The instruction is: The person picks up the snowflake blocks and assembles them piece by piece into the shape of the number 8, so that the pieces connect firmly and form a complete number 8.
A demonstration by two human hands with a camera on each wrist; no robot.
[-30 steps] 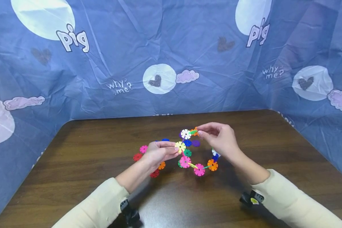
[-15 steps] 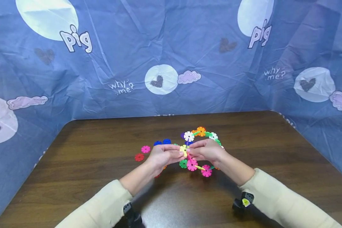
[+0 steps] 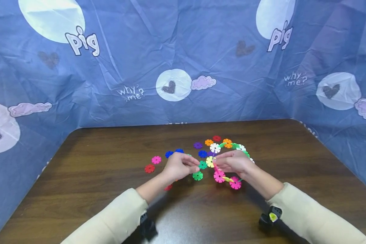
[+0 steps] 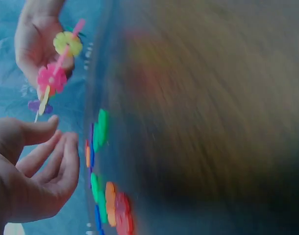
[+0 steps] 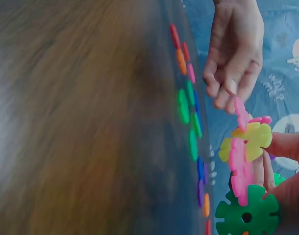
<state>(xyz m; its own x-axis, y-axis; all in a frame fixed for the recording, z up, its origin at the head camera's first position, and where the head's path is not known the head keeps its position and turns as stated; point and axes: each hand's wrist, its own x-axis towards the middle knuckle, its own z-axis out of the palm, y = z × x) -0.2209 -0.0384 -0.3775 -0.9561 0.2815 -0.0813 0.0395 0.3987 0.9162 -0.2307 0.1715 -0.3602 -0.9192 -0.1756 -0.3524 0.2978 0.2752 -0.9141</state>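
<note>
My right hand (image 3: 236,162) pinches a yellow notched plastic disc (image 3: 210,162), a snowflake-type building disc, between thumb and fingers. This disc belongs to a looped chain of linked discs held above the table. Along the chain are a white disc (image 3: 215,147), an orange disc (image 3: 227,143) and two pink discs, the nearer one (image 3: 235,183) low at the right; the hand hides part of the loop. To the left, my left hand (image 3: 181,166) is apart from the chain, with its thumb and fingers loosely bent. In the left wrist view, nothing shows between the left hand's fingers (image 4: 66,164).
Loose discs lie on the brown table (image 3: 88,189): green (image 3: 197,176), blue (image 3: 202,154), purple (image 3: 198,145) and red (image 3: 216,138) between and behind the hands. Pink (image 3: 156,160) and red (image 3: 149,168) ones are left of the left hand. A blue printed cloth (image 3: 109,67) hangs behind.
My right hand moved from the chain's far side to the yellow disc and then drew the chain rightward. My left hand let go of that disc.
</note>
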